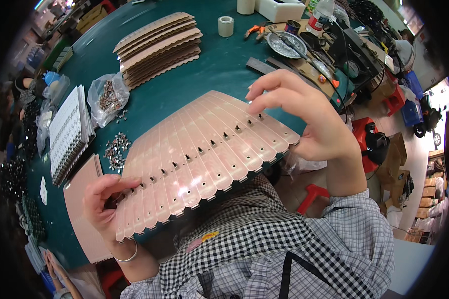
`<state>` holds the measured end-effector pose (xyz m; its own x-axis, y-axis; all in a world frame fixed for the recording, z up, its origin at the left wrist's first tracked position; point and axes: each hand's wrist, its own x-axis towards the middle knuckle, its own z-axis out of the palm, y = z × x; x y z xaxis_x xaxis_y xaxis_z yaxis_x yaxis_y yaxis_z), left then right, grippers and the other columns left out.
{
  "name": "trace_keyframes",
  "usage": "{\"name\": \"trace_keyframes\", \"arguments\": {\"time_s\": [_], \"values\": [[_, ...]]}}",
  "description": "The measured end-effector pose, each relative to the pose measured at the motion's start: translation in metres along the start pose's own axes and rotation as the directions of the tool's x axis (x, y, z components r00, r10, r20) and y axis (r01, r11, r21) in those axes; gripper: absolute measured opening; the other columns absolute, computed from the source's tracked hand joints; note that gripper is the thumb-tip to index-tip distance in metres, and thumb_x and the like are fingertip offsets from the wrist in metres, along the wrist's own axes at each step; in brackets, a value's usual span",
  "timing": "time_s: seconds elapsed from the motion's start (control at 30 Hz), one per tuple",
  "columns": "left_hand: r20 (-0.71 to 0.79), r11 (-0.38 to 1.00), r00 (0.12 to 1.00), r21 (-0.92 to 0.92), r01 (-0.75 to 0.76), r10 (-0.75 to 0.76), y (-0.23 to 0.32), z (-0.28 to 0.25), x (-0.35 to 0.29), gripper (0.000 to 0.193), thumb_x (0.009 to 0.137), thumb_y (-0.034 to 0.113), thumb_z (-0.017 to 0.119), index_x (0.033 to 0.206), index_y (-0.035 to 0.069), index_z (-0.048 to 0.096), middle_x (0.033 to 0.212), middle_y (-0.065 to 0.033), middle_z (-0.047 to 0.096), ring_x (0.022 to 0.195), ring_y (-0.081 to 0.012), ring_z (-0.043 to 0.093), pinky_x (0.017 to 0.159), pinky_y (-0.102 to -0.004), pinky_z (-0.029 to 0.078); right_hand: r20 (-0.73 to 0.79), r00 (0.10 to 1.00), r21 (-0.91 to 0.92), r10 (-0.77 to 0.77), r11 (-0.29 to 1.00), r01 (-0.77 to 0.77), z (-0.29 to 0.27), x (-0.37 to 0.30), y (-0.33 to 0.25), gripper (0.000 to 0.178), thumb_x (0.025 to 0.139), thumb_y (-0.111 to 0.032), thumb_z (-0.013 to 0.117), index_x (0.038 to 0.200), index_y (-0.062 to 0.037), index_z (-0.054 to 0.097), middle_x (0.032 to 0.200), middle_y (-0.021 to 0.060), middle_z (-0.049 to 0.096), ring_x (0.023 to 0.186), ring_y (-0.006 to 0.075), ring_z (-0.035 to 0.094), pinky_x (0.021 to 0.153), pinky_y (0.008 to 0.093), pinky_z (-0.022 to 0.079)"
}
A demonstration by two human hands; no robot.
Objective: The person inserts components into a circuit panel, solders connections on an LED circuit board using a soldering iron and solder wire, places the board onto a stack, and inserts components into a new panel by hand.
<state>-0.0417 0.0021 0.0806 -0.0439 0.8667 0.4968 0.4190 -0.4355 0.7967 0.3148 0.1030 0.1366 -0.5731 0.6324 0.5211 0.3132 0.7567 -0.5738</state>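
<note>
A pinkish panel of narrow strips (pixel 184 164) with a scalloped near edge is tilted up in front of me, raised over the table's near edge. Small dark pins stand in a row across it, and a row of holes runs nearer the edge. My left hand (pixel 105 199) grips its left end, fingers on top beside the end of the pin row. At the right end, my right hand (pixel 304 109) holds the corner from below, with its curled fingertips above the panel near the last pins. Whether a small part is between those fingertips, I cannot tell.
A stack of similar panels (pixel 159 47) stands at the back; more sheets (pixel 82 209) lie at left. Nearby are loose metal parts (pixel 117 149), a bag of parts (pixel 108 97) and a spiral notebook (pixel 70 134). A tape roll (pixel 225 26), orange-handled pliers (pixel 257 31) and a dish (pixel 280 47) sit farther back.
</note>
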Motion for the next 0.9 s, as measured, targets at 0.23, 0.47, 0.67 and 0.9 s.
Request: {"name": "trace_keyframes", "arguments": {"time_s": [0.23,0.47,0.67,0.9], "values": [[0.004,1.000,1.000,-0.023,0.002,-0.002,0.001,0.002,-0.001,0.053,0.072,0.017,0.087,0.113,0.002,0.056,0.090,-0.0133,0.074,0.072,-0.0098,0.066,0.062,-0.0190,0.046,0.220,0.968,0.013,-0.124,0.992,0.124,0.002,0.007,0.003,0.038,0.064,0.001,0.070,0.100,-0.0043,0.064,0.109,0.0099,0.060,0.105,0.0306,0.056,0.087,0.0379,0.048],[0.020,0.998,0.999,0.046,-0.045,0.044,-0.003,0.000,0.000,0.055,0.072,0.018,0.087,0.114,0.003,0.056,0.089,-0.0125,0.074,0.071,-0.0097,0.066,0.061,-0.0189,0.046,0.267,0.955,0.052,-0.131,0.991,0.121,0.002,0.013,0.001,0.031,0.066,0.002,0.067,0.097,-0.0008,0.064,0.102,0.0110,0.062,0.103,0.0325,0.057,0.088,0.0403,0.048],[0.027,0.997,0.998,0.042,-0.058,0.057,-0.004,0.000,0.001,0.057,0.071,0.020,0.087,0.117,0.003,0.056,0.088,-0.0120,0.074,0.069,-0.0100,0.066,0.061,-0.0190,0.046,0.317,0.941,0.054,-0.117,0.993,0.105,0.000,0.015,0.001,0.032,0.066,0.002,0.067,0.098,-0.0004,0.064,0.102,0.0116,0.063,0.104,0.0334,0.057,0.090,0.0410,0.047],[0.024,0.998,0.998,-0.004,-0.066,0.066,-0.005,0.001,0.000,0.062,0.070,0.017,0.088,0.121,0.003,0.055,0.089,-0.0135,0.074,0.071,-0.0099,0.066,0.061,-0.0191,0.046,0.328,0.939,0.053,-0.105,0.994,0.093,-0.003,0.017,0.001,0.032,0.067,0.003,0.066,0.099,0.0002,0.064,0.104,0.0117,0.063,0.105,0.0326,0.057,0.090,0.0404,0.048]]}}
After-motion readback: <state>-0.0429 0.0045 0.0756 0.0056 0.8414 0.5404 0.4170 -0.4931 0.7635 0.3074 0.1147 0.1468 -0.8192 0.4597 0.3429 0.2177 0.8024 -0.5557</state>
